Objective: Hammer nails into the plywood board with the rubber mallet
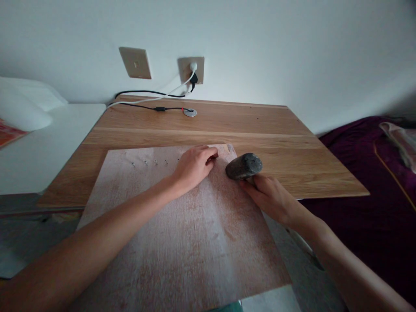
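A worn whitish wooden board (191, 242) lies partly over the wooden desk. Along its far edge stand several small nails (156, 162) in a row, to the left of my left hand (195, 167). That hand rests on the board near its far right corner, thumb and fingers pinched together; whatever is between the fingertips is hidden. My right hand (269, 195) grips the handle of a mallet with a dark, rounded head (243, 166). The mallet head is held just above the board's right edge, beside my left hand.
The wooden desk (260, 134) stands against a wall with an outlet (191, 70) and plugged-in cables (146, 99). A cable grommet (190, 112) is set in the desktop. At the left is a white surface (71, 143); at the right, dark purple fabric (360, 173).
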{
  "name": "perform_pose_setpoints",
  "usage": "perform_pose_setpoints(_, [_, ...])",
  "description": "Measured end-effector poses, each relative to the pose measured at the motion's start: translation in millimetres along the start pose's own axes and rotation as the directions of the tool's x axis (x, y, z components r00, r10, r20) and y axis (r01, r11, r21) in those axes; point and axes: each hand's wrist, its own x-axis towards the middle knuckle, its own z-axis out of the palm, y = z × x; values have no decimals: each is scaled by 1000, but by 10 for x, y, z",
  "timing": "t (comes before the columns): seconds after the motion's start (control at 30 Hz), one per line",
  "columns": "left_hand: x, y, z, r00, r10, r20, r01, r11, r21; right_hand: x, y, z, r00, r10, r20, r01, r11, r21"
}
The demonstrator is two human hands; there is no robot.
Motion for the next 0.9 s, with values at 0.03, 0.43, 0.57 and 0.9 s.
perform_pose_setpoints(0.03, [1, -6, 5, 1000, 1, -4, -1, 1000, -5, -1, 6, 7, 1000, -5, -5, 5, 1000, 1])
perform_pose_setpoints(0.43, [55, -23, 31, 996, -91, -3, 89, 986, -139, 16, -27, -25, 999, 30, 20, -30, 999, -12])
perform_pose_setpoints(0.57, [45, -31, 43, 993, -117, -5, 116, 984, -136, 75, -24, -88, 995, 49, 89, -50, 999, 10])
perform_pose_setpoints(0.9, [49, -40, 61, 992, -128, 5, 127, 982, -142, 487, -305, -307, 995, -77, 60, 79, 997, -22])
